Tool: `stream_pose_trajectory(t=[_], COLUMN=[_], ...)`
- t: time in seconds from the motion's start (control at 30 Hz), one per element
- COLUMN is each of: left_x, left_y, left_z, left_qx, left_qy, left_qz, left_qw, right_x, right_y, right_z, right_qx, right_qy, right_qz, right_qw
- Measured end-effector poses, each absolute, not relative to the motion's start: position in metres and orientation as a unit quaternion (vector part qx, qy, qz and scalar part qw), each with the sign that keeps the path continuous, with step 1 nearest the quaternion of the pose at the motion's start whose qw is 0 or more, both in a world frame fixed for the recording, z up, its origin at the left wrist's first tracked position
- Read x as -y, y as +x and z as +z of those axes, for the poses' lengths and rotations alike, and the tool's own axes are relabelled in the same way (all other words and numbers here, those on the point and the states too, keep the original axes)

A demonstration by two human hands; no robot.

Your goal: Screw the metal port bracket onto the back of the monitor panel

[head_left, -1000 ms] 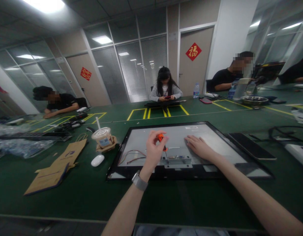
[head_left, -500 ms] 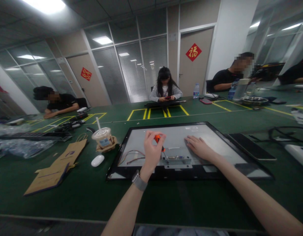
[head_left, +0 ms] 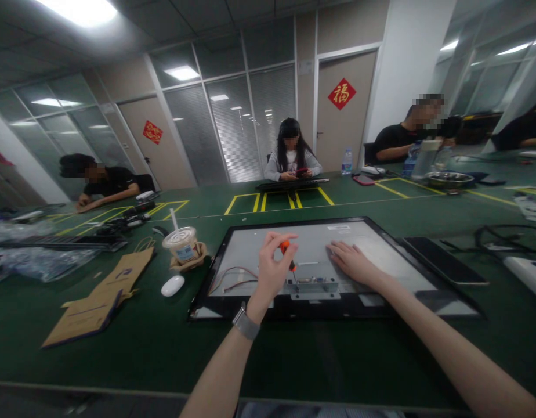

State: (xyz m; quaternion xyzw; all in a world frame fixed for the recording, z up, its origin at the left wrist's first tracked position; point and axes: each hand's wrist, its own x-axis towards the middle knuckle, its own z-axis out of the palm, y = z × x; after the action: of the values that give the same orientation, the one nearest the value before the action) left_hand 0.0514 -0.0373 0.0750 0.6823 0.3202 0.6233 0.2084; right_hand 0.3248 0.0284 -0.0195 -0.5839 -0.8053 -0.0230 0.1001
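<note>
My left hand [head_left: 273, 264], with a watch on its wrist, is closed around the handle of an orange and black screwdriver [head_left: 286, 247]. The tool points down at the left end of a metal bracket with connector ports [head_left: 315, 284]; its tip is too small to make out. The bracket sits on the grey back of a black-framed display panel [head_left: 242, 238], which lies flat on the table. My right hand [head_left: 352, 261] rests open on the panel, fingers stretched out, right of the screwdriver. Thin wires [head_left: 235, 276] lie on the panel left of my left hand.
On the left are a drink cup [head_left: 181, 244] in a cardboard holder, a white oval case [head_left: 173, 285] and a flattened paper bag [head_left: 98, 296]. A black slab-like device [head_left: 444, 258] lies right of the panel. Several people sit around the green table [head_left: 163, 354].
My left hand and the screwdriver have shifted slightly to the right, and its fingers have changed position on the handle. My right hand stays in place on the panel.
</note>
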Motion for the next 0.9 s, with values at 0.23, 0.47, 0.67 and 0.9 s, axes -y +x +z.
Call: stream_pose_trajectory(t=[0.23,0.47,0.67,0.9], left_x=[0.0375,0.0384,0.0416,0.0367], left_y=[0.0531,0.0512,0.0529,0.0589], left_z=[0.0735,0.0775,0.0787,0.0713], left_qx=[-0.297,-0.309,-0.32,-0.335], left_qy=[0.679,0.7,0.712,0.662], left_qz=[0.609,0.61,0.59,0.628], left_qw=[0.282,0.207,0.204,0.233], right_x=[-0.0265,-0.0282,-0.0274,-0.028], right_y=[0.3239,0.3252,0.3251,0.3251], right_z=[-0.0165,-0.0197,-0.0193,-0.0196], right_qx=[0.803,0.805,0.807,0.811], right_qy=[-0.587,-0.583,-0.58,-0.572], right_qz=[-0.018,-0.02,-0.025,-0.029], right_qw=[0.104,0.111,0.109,0.12])
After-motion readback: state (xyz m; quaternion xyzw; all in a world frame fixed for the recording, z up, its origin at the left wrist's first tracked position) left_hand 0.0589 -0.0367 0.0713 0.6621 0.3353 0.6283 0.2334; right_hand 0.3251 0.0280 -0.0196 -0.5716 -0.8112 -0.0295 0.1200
